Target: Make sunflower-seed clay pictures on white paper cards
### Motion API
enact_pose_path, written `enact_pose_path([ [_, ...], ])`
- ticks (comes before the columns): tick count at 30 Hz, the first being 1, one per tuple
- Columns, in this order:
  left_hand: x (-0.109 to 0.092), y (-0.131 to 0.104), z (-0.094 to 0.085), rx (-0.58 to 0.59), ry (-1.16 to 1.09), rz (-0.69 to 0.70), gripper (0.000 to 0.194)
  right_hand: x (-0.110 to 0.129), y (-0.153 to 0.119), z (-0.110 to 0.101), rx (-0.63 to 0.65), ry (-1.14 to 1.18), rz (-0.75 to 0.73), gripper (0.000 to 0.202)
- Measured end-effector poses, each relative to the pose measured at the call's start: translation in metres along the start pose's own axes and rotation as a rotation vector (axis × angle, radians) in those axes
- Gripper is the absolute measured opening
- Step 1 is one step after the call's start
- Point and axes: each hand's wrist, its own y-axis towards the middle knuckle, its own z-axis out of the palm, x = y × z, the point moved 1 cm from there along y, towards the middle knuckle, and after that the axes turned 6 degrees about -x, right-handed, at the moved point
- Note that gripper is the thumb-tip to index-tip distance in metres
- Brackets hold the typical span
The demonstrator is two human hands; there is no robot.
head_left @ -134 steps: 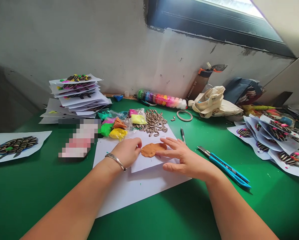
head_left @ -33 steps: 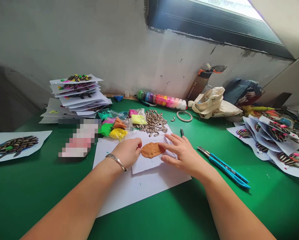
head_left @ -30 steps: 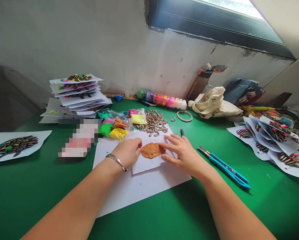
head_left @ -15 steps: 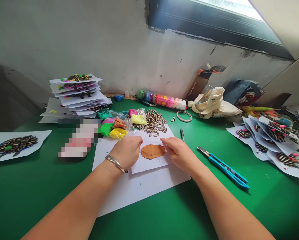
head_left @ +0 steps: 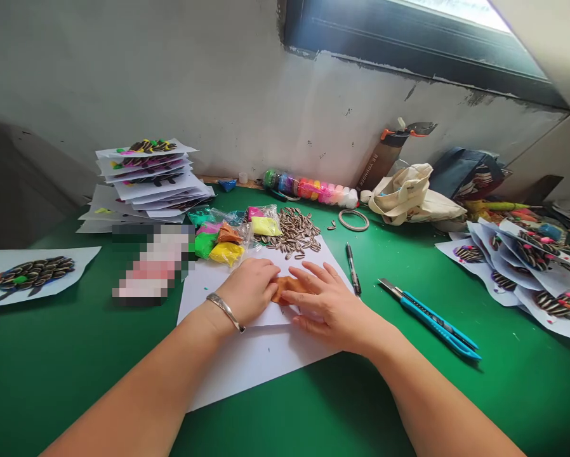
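1. Orange clay lies on the small sheet between the hands
2. Right hand's grip spreads over it; left hand's curls, clamped or not I cannot tell
3. Uneven pressing could tear its rim
4. Seeds crowd the far side; nearer counter offers room

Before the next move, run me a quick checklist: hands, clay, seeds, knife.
1. Left hand at clay: ok, by its left edge.
2. Right hand at clay: ok, fingers spread over its right part.
3. Clay's full outline visible: not ok, hands hide some.
4. Clay stuck firmly to paper: cannot tell.
5. Seeds out from under hands: ok, piled beyond them.
6. Knife blade retracted: not ok, it's out.
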Motion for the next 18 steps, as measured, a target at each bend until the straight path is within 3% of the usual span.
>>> enact_pose_path([
  [3,0.0012,-0.0014,0.0010,0.003,0.003,0.019,0.017,-0.0007,0.0001,0.0011,0.055,-0.018,-0.005,0.043],
  [9,0.0006,-0.0044,-0.0012,0.051,0.026,0.031,0.016,-0.0033,0.0027,0.0024,0.042,-0.101,-0.004,0.043],
  [18,-0.0051,-0.0050,-0.0060,0.092,-0.012,-0.017,0.015,-0.0091,0.0022,0.0052,0.087,-0.088,0.087,0.048],
])
